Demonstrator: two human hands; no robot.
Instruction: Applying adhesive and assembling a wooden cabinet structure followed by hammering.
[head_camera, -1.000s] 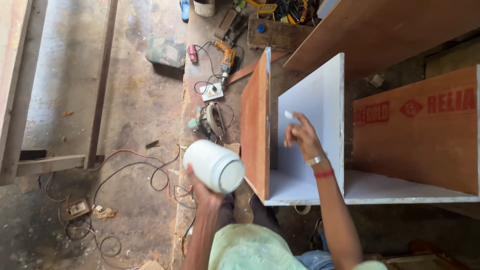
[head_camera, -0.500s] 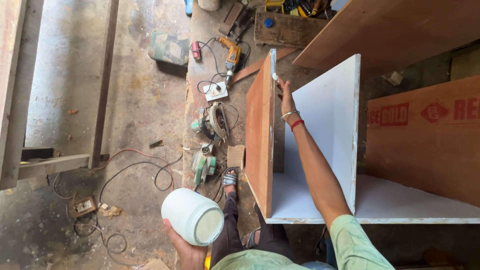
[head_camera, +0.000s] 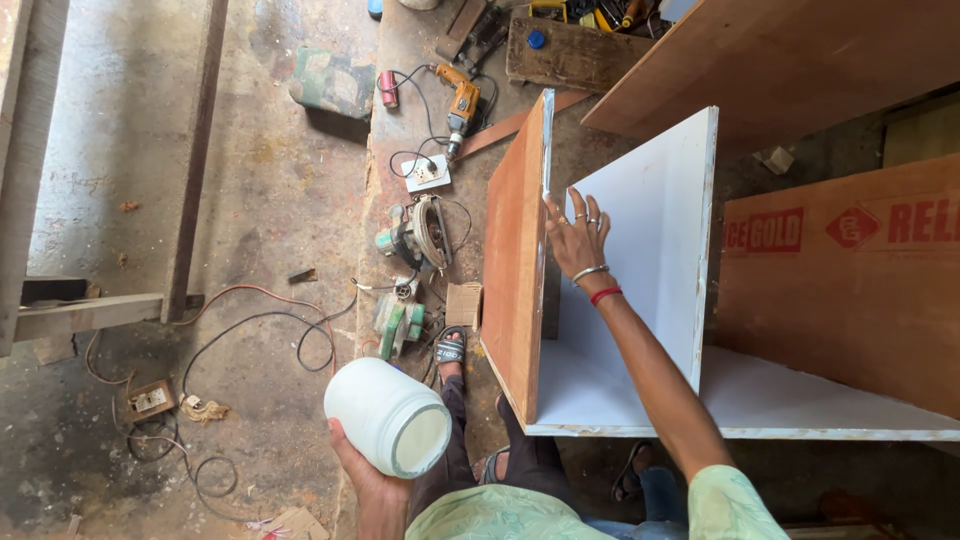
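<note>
My left hand (head_camera: 362, 478) grips a white plastic jar (head_camera: 386, 416) from below, its open mouth facing me, held over the floor near my body. My right hand (head_camera: 577, 236) reaches forward with its fingers spread and rests against the top edge of an upright brown plywood panel (head_camera: 514, 260). That panel stands joined to a white laminated board (head_camera: 650, 230) and a white base board (head_camera: 760, 395), which together form part of a cabinet box. A metal bangle and a red thread ring my right wrist.
On the dusty floor lie a circular saw (head_camera: 420, 232), an orange drill (head_camera: 461, 104), a white socket box (head_camera: 426, 172), a green power tool (head_camera: 397, 322) and loose cables (head_camera: 250, 330). Plywood sheets (head_camera: 850, 290) stand at the right, wooden beams (head_camera: 190, 160) at the left.
My right hand has slid back down the panel's top edge towards me. The jar in my left hand has risen a little and shifted right.
</note>
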